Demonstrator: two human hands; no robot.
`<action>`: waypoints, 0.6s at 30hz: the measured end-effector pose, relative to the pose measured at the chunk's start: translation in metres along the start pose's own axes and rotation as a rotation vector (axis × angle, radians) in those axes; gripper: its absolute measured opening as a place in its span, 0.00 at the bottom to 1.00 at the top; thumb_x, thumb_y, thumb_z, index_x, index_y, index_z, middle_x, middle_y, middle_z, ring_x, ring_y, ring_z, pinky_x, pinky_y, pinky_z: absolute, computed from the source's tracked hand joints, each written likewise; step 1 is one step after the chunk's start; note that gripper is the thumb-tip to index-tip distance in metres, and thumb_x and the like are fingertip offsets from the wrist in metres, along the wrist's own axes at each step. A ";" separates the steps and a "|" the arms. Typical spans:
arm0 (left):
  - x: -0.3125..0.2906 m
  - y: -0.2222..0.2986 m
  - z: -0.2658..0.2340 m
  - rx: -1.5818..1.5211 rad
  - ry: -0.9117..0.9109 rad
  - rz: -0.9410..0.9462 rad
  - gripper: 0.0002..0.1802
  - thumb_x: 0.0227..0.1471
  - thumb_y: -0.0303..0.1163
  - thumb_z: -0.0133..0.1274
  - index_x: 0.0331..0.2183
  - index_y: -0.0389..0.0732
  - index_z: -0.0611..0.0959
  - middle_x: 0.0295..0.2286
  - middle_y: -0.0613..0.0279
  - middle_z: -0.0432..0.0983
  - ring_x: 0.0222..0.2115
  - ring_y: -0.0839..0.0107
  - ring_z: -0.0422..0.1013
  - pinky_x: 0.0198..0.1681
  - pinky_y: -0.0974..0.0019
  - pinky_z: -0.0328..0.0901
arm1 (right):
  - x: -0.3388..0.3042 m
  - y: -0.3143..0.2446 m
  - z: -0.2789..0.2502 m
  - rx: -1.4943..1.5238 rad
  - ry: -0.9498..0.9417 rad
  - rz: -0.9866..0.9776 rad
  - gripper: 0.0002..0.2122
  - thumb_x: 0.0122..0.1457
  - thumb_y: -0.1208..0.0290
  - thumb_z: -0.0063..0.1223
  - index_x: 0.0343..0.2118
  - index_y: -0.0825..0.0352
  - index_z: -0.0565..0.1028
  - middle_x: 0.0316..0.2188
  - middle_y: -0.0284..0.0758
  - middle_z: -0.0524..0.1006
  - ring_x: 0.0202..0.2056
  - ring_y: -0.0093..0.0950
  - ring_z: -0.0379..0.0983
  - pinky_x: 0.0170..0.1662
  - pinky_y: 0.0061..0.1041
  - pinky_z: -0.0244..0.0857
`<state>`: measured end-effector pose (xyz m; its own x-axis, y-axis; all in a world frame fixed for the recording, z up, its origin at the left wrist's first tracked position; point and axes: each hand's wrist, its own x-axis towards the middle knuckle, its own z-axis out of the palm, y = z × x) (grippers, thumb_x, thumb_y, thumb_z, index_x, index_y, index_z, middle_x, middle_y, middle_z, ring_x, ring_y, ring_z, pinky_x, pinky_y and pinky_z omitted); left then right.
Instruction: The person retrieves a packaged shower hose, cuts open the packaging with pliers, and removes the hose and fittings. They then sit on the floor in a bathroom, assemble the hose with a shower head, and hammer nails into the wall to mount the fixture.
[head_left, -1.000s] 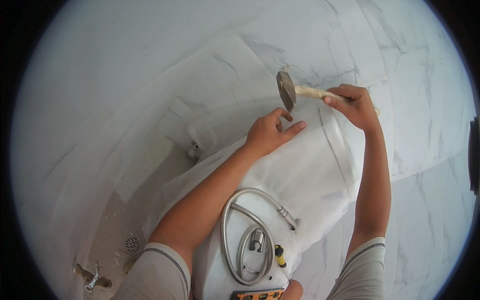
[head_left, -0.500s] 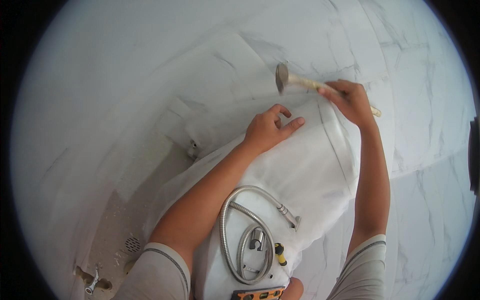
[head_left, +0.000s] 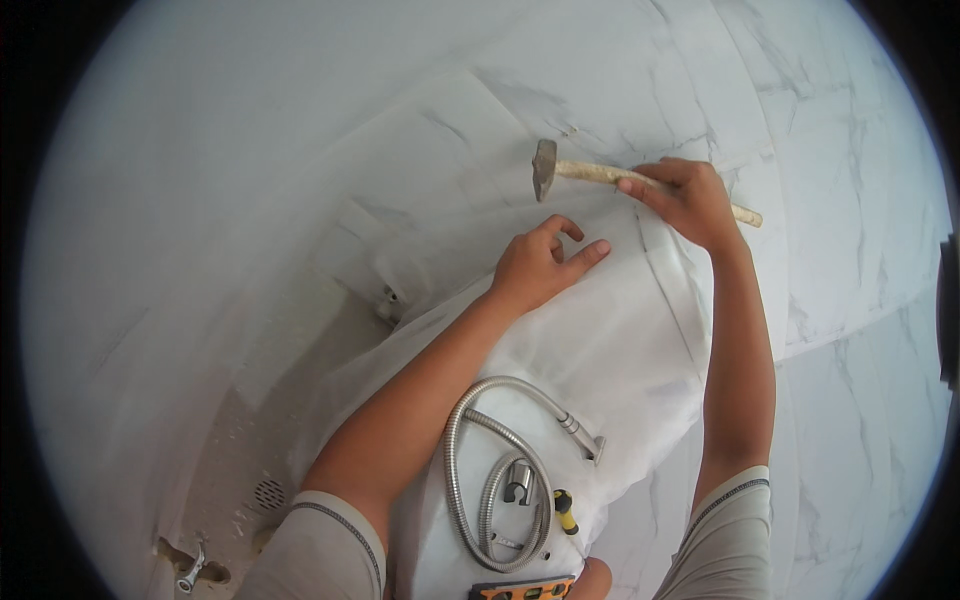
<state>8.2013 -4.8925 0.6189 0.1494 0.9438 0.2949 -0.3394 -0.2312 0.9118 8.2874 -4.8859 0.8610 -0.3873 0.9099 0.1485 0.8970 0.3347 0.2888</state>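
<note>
Wooden-handled hammer [head_left: 620, 178] lay near level against marble-look wall tile [head_left: 300, 200], steel head to the person's left, handle running right. Right hand [head_left: 690, 200] wrapped shut round mid-handle. Left hand [head_left: 540, 262], fingers loosely curled, held nothing visible, rested on white sheet [head_left: 600, 350] just below & left of head, nearer the strike spot.
</note>
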 end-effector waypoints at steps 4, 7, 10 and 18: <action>0.001 -0.001 0.000 0.025 0.014 0.012 0.32 0.55 0.63 0.66 0.39 0.41 0.84 0.12 0.72 0.68 0.14 0.78 0.63 0.23 0.68 0.58 | -0.001 -0.003 -0.001 0.131 -0.052 0.038 0.25 0.56 0.45 0.71 0.39 0.67 0.89 0.26 0.37 0.84 0.29 0.29 0.78 0.35 0.29 0.70; 0.002 -0.002 0.002 0.017 0.032 0.032 0.33 0.55 0.64 0.66 0.40 0.41 0.84 0.11 0.72 0.67 0.14 0.78 0.62 0.23 0.68 0.58 | 0.002 -0.002 0.001 0.023 -0.003 0.162 0.24 0.56 0.45 0.72 0.39 0.66 0.89 0.26 0.37 0.84 0.28 0.29 0.78 0.34 0.30 0.70; 0.003 -0.003 0.002 0.006 0.021 0.016 0.33 0.55 0.65 0.65 0.40 0.42 0.84 0.11 0.73 0.67 0.14 0.79 0.62 0.22 0.67 0.58 | 0.001 0.001 0.003 -0.060 0.040 0.025 0.23 0.56 0.47 0.72 0.39 0.67 0.89 0.25 0.35 0.83 0.28 0.26 0.75 0.34 0.28 0.69; 0.004 -0.005 0.004 0.020 0.042 0.051 0.33 0.54 0.66 0.65 0.39 0.42 0.84 0.11 0.73 0.66 0.14 0.79 0.61 0.22 0.69 0.56 | -0.004 0.017 -0.003 0.126 0.037 0.113 0.23 0.57 0.47 0.72 0.39 0.67 0.89 0.25 0.33 0.83 0.29 0.28 0.77 0.35 0.28 0.70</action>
<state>8.2074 -4.8880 0.6164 0.0928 0.9398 0.3288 -0.3272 -0.2831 0.9016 8.3035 -4.8845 0.8683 -0.2881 0.9347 0.2082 0.9539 0.2610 0.1483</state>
